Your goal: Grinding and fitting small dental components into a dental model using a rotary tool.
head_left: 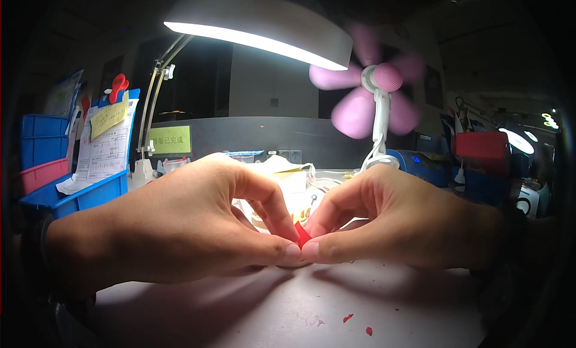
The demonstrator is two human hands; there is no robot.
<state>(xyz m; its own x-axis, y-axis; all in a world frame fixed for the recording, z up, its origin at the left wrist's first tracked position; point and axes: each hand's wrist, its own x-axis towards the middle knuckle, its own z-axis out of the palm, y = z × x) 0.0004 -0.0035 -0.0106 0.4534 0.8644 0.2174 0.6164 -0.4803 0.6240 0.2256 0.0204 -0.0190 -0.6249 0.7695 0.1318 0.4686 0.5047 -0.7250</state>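
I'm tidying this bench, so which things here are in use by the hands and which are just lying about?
In use: small red piece, pinched between left hand and right hand.

Lying about: red scraps on the table, pink fan, desk lamp, blue bins, papers.

Left hand and right hand meet at mid-frame over the table, thumbs touching, a small scrap pinched between their fingers. Two tiny scraps lie on the table in front of the hands, toward the right. Behind the hands: a lamp overhead, a fan behind the right hand. Bins with papers stand far left.
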